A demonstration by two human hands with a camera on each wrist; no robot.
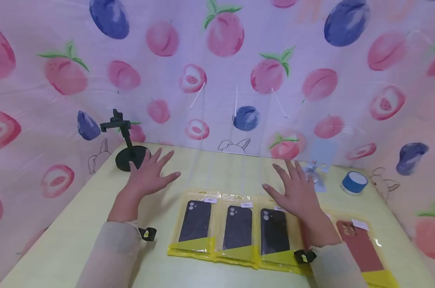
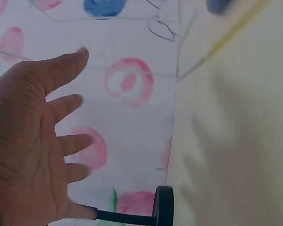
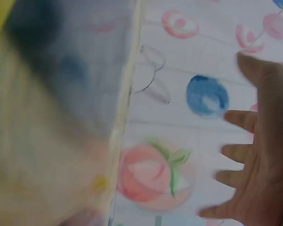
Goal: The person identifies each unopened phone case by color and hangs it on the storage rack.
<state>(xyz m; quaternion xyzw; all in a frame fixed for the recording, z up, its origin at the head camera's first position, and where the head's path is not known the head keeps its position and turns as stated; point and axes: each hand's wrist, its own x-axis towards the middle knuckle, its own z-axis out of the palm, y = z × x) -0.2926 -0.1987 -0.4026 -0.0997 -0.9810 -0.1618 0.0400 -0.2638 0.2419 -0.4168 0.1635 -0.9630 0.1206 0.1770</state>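
Note:
My left hand (image 1: 149,176) hovers over the left part of the table, fingers spread and holding nothing. My right hand (image 1: 296,194) is likewise spread and bare, above the row of packets. In clear yellow-edged packets lie phone cases: a dark one (image 1: 196,221) at left, another dark one (image 1: 238,227) in the middle, and a black one (image 1: 275,231) beside it. Farther right is a dark red case (image 1: 359,246); another reddish one is mostly hidden under my right forearm. In the right wrist view, a blurred packet (image 3: 80,108) stands close to the camera.
A thin white wire rack (image 1: 243,174) with upward-angled prongs stands behind the packets. A black phone stand (image 1: 128,154) is at back left, near my left fingers. At back right are a small clear object (image 1: 311,175) and a blue-and-white round item (image 1: 354,183). Fruit-patterned sheeting encloses the table.

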